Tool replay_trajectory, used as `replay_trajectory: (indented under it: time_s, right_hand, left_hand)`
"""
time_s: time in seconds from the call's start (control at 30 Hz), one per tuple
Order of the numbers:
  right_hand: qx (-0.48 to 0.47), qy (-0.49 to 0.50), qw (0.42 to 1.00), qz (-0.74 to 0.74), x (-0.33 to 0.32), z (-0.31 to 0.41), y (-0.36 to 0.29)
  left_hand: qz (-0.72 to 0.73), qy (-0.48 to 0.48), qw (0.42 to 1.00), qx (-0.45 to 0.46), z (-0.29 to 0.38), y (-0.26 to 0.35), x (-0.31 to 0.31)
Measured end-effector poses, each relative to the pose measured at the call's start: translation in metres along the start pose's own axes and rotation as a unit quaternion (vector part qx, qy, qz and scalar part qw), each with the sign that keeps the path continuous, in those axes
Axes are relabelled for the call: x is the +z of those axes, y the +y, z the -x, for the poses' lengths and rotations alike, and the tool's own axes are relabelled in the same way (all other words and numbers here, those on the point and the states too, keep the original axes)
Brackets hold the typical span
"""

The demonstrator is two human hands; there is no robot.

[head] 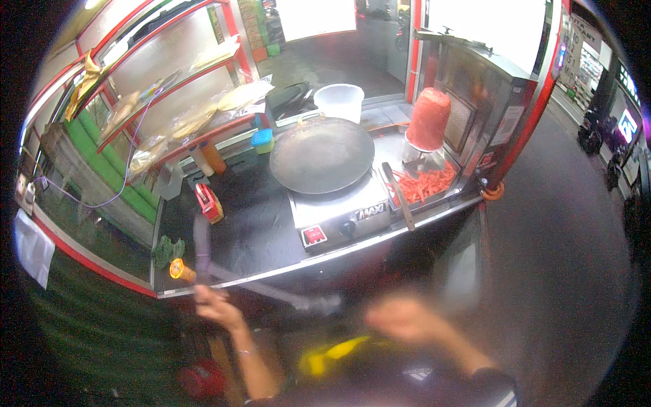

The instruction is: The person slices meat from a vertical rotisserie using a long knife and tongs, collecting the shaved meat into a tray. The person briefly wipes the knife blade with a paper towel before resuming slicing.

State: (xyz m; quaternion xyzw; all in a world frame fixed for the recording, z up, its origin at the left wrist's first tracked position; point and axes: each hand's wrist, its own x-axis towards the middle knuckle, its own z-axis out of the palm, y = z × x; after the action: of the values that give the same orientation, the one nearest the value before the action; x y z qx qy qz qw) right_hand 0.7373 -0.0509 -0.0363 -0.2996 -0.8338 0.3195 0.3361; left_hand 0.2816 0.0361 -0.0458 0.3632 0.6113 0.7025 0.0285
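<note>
My left hand (218,307) is raised at the counter's front edge, closed around the lower end of a long, pale, motion-blurred object (202,246) that points up over the black counter. A second pale blurred streak (274,291) runs from near that hand toward the right; what it is cannot be told. My right hand (402,318) is blurred in front of the counter, and its fingers and any contents are unclear. Close to my left hand are an orange-yellow container (181,270) and green leaves (168,252). A red tape dispenser (209,203) lies farther back.
A round dark griddle (322,155) sits on a steel burner (341,219). To its right, a cone of meat (430,119) stands above a tray of shaved strips (424,184), with a long-handled tool (398,196) across the tray's side. Behind are a white bucket (339,102) and shelved flatbreads (196,122).
</note>
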Motion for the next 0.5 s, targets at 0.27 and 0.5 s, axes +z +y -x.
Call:
replay_trajectory:
  time_s: [0.27, 0.5]
  right_hand:
    - [0.196, 0.211, 0.947, -0.141, -0.005, -0.035, -0.005]
    - [0.023, 0.023, 0.999, -0.037, -0.012, -0.003, 0.001]
  left_hand:
    - [0.021, -0.357, 0.904, 0.232, 0.127, 0.020, -0.003]
    - [-0.006, 0.050, 0.998, -0.038, -0.011, 0.006, 0.021]
